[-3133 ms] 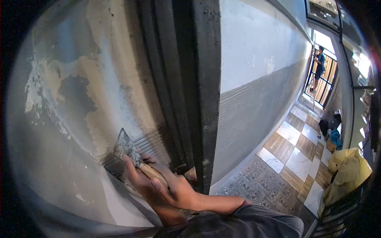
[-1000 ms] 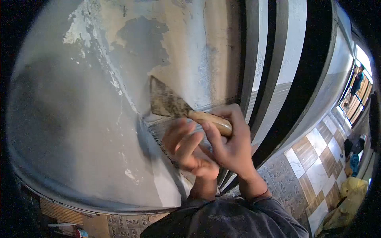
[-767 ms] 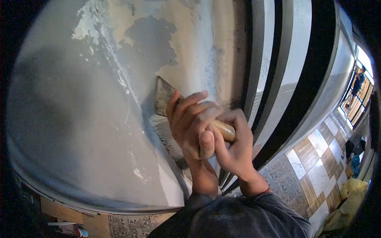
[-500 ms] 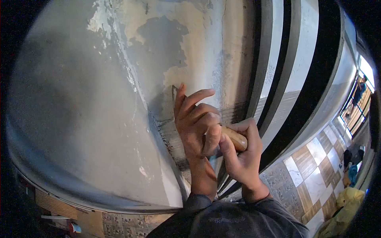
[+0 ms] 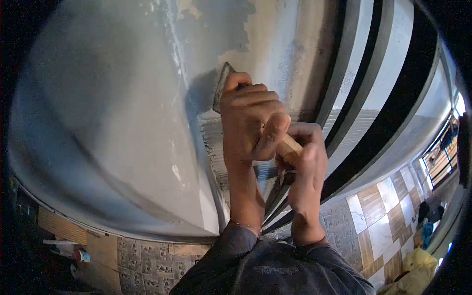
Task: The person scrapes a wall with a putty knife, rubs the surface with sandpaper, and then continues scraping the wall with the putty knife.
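A trowel with a grey, pointed metal blade [image 5: 222, 91] and a wooden handle [image 5: 290, 148] is in both my hands. My left hand [image 5: 250, 115] is closed over its middle, fingers curled behind the blade and thumb toward the handle. My right hand [image 5: 307, 157] grips the handle's lower end. The blade lies close over a patchy plastered surface [image 5: 268, 44], with beige and grey areas and its tip pointing up. My left fingers hide much of the tool's neck.
A smooth grey curved panel [image 5: 113, 108] rises at left. Pale slats [image 5: 361, 64] with dark gaps curve along the right. Below right is a checkered tile floor [image 5: 381, 211] with yellow sheeting [image 5: 417, 270]. Patterned tiles [image 5: 147, 260] show at lower left.
My left fingers, spread and partly raised before, are now curled closed around the trowel. Both hands sit higher in the view, more of the blade shows, and the view has shifted slightly.
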`<state>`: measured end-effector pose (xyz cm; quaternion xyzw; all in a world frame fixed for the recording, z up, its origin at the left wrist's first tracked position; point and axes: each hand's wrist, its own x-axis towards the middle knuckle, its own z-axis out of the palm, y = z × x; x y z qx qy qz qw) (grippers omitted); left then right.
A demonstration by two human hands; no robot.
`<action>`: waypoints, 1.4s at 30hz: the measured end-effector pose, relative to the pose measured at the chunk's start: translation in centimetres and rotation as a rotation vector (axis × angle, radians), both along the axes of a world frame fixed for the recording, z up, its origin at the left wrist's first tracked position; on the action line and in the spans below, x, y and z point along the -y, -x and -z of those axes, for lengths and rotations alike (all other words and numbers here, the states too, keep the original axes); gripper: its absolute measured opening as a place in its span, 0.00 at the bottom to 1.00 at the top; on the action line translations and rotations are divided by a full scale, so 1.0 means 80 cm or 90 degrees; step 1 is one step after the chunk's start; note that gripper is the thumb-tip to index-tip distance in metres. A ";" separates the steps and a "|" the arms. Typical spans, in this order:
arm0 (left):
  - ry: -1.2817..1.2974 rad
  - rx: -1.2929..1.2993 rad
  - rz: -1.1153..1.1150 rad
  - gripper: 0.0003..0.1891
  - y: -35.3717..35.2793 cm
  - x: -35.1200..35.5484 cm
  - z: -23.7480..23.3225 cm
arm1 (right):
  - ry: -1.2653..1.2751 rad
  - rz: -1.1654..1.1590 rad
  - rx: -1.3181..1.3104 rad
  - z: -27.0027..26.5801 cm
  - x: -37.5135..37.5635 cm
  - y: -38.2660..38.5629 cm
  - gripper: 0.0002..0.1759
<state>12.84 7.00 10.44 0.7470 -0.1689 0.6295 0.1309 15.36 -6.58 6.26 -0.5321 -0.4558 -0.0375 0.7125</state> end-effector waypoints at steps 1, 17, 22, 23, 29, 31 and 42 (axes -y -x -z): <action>0.001 0.001 -0.006 0.26 0.002 -0.001 0.002 | 0.062 0.133 0.144 -0.003 0.005 -0.007 0.31; 0.072 0.017 0.007 0.19 0.004 -0.002 -0.006 | -0.502 0.092 0.123 -0.052 -0.015 -0.015 0.38; 0.062 0.052 0.042 0.18 0.009 0.004 -0.010 | -0.394 0.180 0.167 -0.044 -0.039 -0.009 0.48; 0.060 0.056 0.039 0.18 0.011 0.001 -0.008 | -0.415 0.119 0.170 -0.042 -0.023 -0.005 0.48; 0.131 -0.036 0.028 0.18 0.014 0.006 -0.003 | -0.414 0.045 0.132 -0.041 -0.032 -0.004 0.40; 0.089 -0.002 -0.026 0.16 0.006 0.004 -0.003 | -0.304 0.125 0.137 -0.039 -0.043 -0.020 0.37; 0.035 0.004 -0.154 0.16 0.001 0.004 -0.001 | -0.116 0.210 0.149 -0.012 -0.039 -0.034 0.44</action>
